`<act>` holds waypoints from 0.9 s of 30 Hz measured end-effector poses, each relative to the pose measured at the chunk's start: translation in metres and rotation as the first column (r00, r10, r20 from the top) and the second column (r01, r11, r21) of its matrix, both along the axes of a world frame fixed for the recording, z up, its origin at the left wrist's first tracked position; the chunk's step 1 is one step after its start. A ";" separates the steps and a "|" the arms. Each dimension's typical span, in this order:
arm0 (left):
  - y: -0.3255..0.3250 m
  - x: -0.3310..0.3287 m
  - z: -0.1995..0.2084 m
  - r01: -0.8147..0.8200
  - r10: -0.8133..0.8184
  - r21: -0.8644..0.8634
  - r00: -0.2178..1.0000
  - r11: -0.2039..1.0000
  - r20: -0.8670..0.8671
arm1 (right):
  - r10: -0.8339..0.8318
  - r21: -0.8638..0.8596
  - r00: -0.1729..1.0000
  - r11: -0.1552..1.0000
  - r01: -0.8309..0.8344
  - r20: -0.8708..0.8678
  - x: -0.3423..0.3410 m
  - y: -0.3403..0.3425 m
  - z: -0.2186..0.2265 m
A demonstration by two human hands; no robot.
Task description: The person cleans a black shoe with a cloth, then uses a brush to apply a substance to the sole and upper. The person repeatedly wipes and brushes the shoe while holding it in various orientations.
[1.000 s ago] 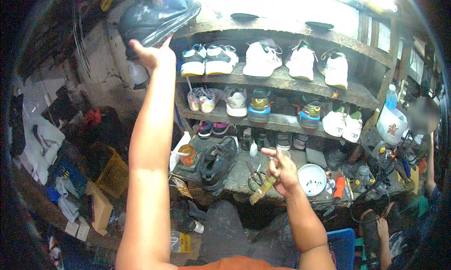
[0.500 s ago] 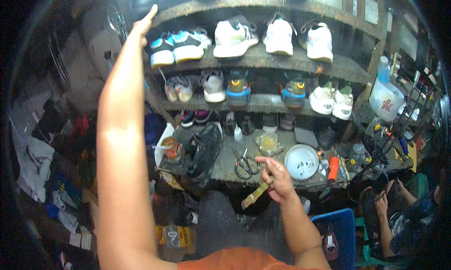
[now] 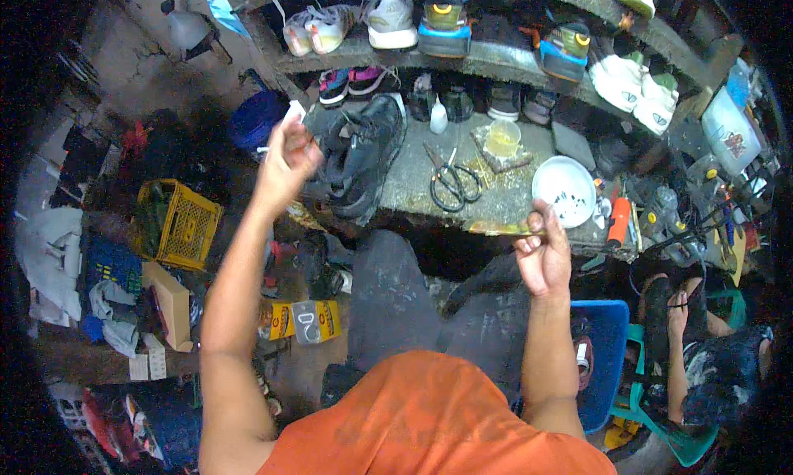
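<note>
My left hand (image 3: pixel 296 154) is raised beside a pair of black shoes (image 3: pixel 357 161) at the left end of the grey workbench (image 3: pixel 405 173). Its fingers are curled and slightly blurred, and whatever lies within them is hidden. A white edge (image 3: pixel 295 111) shows just past the fingertips. My right hand (image 3: pixel 543 256) pinches a flat yellowish strip (image 3: pixel 496 228) over the bench's front edge, below a white bowl (image 3: pixel 542 178) with dark bits in it. Black-handled scissors (image 3: pixel 447 190) lie between my hands. Behind them stand a small cup (image 3: pixel 502 136) of yellowish stuff and a white squeeze bottle (image 3: pixel 438 116).
Shelves (image 3: pixel 496 64) of sneakers rise behind the bench. An orange-handled tool (image 3: pixel 618 223) and assorted tools lie at right. A blue bin (image 3: pixel 607 359) stands right of my legs, near a seated person (image 3: pixel 719 376). At left are a yellow crate (image 3: pixel 188 227) and clutter.
My left hand has come down from the upper shelf to beside the black shoes. The right hand still holds the strip, now turned nearly level. The view has tilted downward.
</note>
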State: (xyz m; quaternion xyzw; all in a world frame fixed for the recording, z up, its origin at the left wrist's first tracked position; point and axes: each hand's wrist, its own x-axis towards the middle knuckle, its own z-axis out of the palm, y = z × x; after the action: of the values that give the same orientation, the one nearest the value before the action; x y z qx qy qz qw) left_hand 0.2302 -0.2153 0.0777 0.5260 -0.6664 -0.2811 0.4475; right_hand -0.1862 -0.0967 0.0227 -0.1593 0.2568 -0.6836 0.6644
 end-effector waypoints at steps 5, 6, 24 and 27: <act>0.028 -0.052 -0.060 -0.159 0.202 -0.156 0.927 0.975 0.316 | 0.032 -0.001 0.993 0.999 -0.033 -0.117 0.019 0.001 0.010; 0.023 -0.056 -0.066 -0.199 0.244 -0.178 0.927 0.964 0.287 | 0.027 0.010 0.982 1.000 -0.025 -0.188 0.022 0.001 0.012; 0.227 -0.057 -0.085 -0.351 0.290 -0.149 0.901 0.925 -0.321 | 0.429 0.259 0.378 0.868 -0.423 -0.820 0.037 -0.055 0.042; 0.248 -0.066 -0.111 -0.356 0.306 -0.149 0.910 0.922 -0.281 | 0.535 0.363 0.401 0.827 -0.430 -0.743 0.056 -0.070 0.037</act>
State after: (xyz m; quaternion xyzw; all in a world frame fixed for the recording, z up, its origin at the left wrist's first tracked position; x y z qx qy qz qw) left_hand 0.1643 0.0327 -0.0333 0.5447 -0.5291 -0.1981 0.6198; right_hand -0.1303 -0.1665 0.0601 -0.4872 0.5158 -0.2905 0.6421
